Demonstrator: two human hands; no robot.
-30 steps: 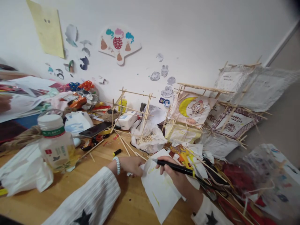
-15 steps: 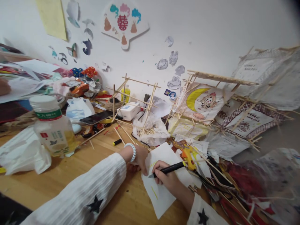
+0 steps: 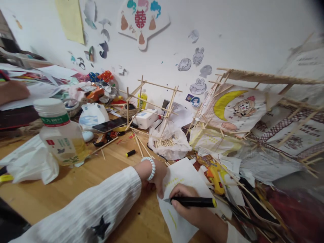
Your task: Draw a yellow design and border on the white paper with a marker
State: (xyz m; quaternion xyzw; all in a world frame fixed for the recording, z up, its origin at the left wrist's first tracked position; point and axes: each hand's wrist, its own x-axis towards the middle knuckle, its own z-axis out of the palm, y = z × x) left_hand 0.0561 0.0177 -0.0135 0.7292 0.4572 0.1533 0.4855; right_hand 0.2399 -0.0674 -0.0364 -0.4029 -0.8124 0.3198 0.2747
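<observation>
A white sheet of paper [image 3: 187, 175] with small yellow marks and a yellow stroke lies at a slant on the wooden table. My right hand [image 3: 186, 206] is closed round a black marker [image 3: 194, 201] with a yellow end, its tip at the paper's surface. At the sheet's left edge is my left hand [image 3: 159, 173], fingers curled under and thumb pressing on the paper; a pale beaded bracelet [image 3: 152, 168] circles that wrist. A black marker cap [image 3: 130, 153] lies apart on the table beyond my left hand.
A bottle [image 3: 60, 135] stands at left near crumpled white tissue [image 3: 37, 165]. Behind are a stick frame [image 3: 152, 98] and a bag of sticks [image 3: 169, 145]. Decorated stick lanterns [image 3: 235, 108] and a yellow glue gun [image 3: 215, 175] crowd the right. Another person's hand [image 3: 12, 91] is far left.
The camera view has turned a little leftward, so the scene sits further right. The marker in my right hand has tilted flatter. More yellow marks show on the upper paper.
</observation>
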